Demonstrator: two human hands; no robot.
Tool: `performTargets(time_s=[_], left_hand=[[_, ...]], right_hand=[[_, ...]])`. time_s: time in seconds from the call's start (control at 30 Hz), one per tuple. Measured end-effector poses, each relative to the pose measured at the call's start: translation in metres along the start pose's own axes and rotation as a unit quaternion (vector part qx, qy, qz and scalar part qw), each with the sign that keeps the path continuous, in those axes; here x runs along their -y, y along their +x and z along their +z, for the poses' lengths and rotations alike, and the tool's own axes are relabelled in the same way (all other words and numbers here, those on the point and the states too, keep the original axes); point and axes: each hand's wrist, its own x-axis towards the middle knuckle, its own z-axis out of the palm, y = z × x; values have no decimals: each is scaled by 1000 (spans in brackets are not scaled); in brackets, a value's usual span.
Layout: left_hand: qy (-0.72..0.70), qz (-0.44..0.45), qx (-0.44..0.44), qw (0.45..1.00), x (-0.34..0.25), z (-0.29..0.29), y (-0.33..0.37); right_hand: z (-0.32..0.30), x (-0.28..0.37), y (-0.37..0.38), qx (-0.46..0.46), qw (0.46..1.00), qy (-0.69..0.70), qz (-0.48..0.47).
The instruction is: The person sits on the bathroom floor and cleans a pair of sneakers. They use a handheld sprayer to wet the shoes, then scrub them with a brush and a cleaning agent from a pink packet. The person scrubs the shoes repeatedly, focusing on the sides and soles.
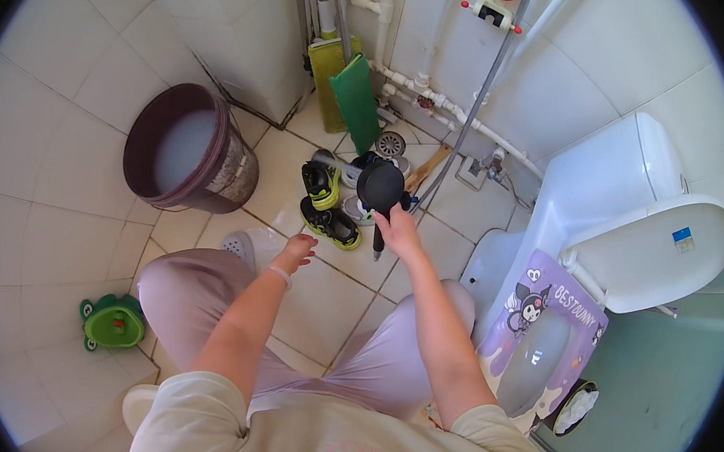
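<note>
My right hand (398,230) is closed round the neck of a black shower head (380,185), whose round back faces up. Its black handle end points down toward the floor. To the left, my left hand (298,253) hovers empty, fingers loosely bent and apart. Just beyond it, a black sneaker with yellow-green trim (332,222) lies on the wet tiles. Its matching sneaker (321,183) rests behind it, touching. Grey shoes (356,209) are partly hidden under the shower head. A pale streak, perhaps water, runs leftward from the shower head.
A dark red bucket (219,165) with cloudy water stands far left. Green and yellow flat mops (357,103) lean in the corner by white pipes. Right are a white toilet (612,164) and a purple patterned board (547,313). A green frog-shaped basin (114,322) is at left.
</note>
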Motion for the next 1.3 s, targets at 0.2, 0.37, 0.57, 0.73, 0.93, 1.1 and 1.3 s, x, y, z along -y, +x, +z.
performTargets(time_s=[0.2, 0.37, 0.57, 0.73, 0.93, 1.1, 1.3], left_hand=[[-29, 81, -50, 995, -41, 1, -4], [7, 598, -176, 782, -227, 6, -43], [186, 878, -204, 391, -460, 165, -296], [132, 892, -359, 241, -577, 233, -448], [350, 818, -349, 293, -633, 266, -498], [322, 872, -246, 274, -621, 245, -495], [399, 866, 4, 302, -422, 152, -406]], right_hand=[[3, -25, -8, 85, 995, -43, -41], [14, -8, -3, 199, 976, -79, -27], [14, -54, -8, 160, 985, -52, 24], [16, -47, -12, 73, 994, 50, -60], [-27, -22, -23, 13, 991, 128, -43], [-131, 5, 4, -259, 928, 269, -15], [-419, 64, 74, -401, 659, 627, -111]])
